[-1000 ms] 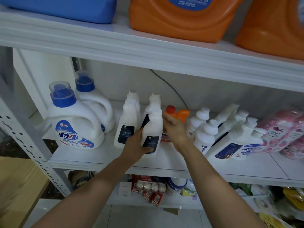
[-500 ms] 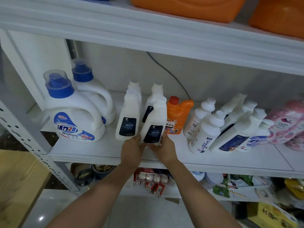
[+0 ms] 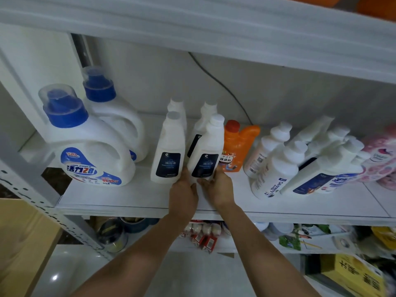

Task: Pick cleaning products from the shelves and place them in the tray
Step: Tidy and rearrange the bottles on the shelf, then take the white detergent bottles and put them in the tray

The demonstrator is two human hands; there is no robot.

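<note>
- Head view, white shelf [image 3: 132, 200]: stocked with cleaning products; no tray in sight.
- Blue-capped detergent jug [image 3: 90, 151]: far left, untouched.
- White bottle with dark label [image 3: 206, 151]: mid-shelf, tilted right, just left of orange bottle [image 3: 235, 151]; whether it is lifted cannot be told.
- Left hand [image 3: 183, 194], right hand [image 3: 218, 189]: fingers curled round that bottle's base from either side.
- Progress, judged: pick just begun; carrying and traying remain.

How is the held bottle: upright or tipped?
Tipped: the bottle leans toward the orange bottle; left hand and right hand grip its base.
</note>
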